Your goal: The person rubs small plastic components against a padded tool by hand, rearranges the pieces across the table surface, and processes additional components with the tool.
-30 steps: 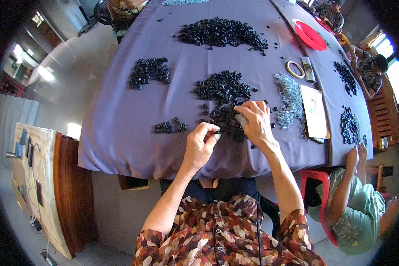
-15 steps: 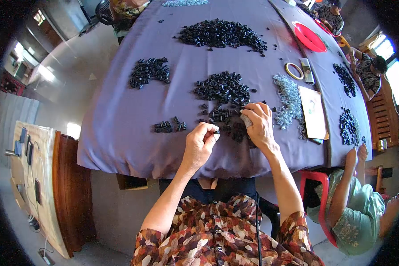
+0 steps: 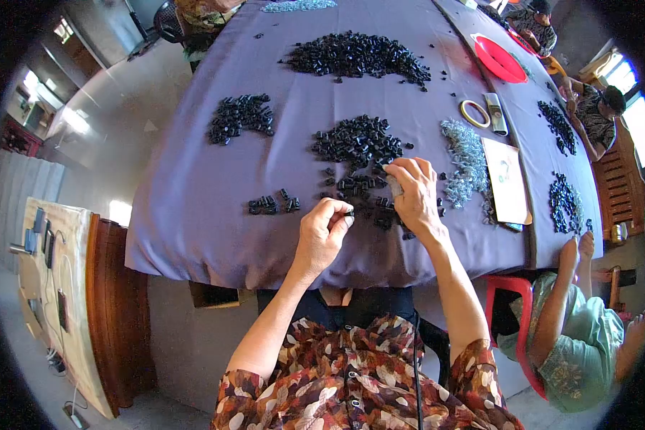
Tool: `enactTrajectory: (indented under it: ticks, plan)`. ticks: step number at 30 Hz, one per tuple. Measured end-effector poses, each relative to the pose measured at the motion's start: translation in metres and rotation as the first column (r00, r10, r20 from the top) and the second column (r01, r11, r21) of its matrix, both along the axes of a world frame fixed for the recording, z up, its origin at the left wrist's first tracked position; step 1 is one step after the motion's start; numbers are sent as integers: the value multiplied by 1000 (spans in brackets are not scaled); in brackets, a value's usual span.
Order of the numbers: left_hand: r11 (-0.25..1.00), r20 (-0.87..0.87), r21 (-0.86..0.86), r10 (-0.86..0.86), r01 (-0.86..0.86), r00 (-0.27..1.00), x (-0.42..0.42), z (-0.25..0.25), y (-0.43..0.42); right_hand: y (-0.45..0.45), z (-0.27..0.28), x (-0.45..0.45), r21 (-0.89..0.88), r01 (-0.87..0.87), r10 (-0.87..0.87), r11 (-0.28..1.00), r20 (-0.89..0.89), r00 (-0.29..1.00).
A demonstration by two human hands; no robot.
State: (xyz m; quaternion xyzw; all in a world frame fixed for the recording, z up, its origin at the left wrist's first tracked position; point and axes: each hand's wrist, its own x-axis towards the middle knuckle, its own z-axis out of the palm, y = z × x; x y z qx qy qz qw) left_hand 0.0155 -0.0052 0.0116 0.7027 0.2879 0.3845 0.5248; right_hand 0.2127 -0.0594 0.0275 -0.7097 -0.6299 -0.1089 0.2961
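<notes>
My left hand (image 3: 322, 233) is closed in a pinch on a small black plastic piece (image 3: 349, 213), near the front of the cloth-covered table. To its right, my right hand (image 3: 419, 197) hovers over or touches the near edge of the loose black pieces (image 3: 358, 142). Its fingers are curled together, with a greyish wrap (image 3: 394, 186) on one of them; what they hold, if anything, is hidden. Left of my left hand lies a small group of black pieces (image 3: 274, 203). Several more pieces lie beneath and between both hands.
Clear small parts (image 3: 466, 161) lie right of my right hand, beside a printed sheet (image 3: 507, 183), a tape roll (image 3: 474, 114) and a pale box-like item (image 3: 495, 115). Other black heaps (image 3: 358, 56) and a red basin (image 3: 499, 59) stand farther off. People sit along the right side.
My right hand has shifted slightly up and left, uncovering several black pieces near its wrist. My left hand stays almost in place, still pinching the small black piece.
</notes>
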Motion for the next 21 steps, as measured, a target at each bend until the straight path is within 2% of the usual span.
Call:
enactTrajectory:
  ticks: [14, 21]
  plan:
    - [1000, 17, -7, -4, 4, 1000, 0, 0, 0, -16, 2, 2, -58, 13, -12, 998, 19, 1000]
    - [1000, -8, 17, 2, -2, 1000, 0, 1, 0, -1, 5, -10, -53, -50, 51, 997, 15, 999]
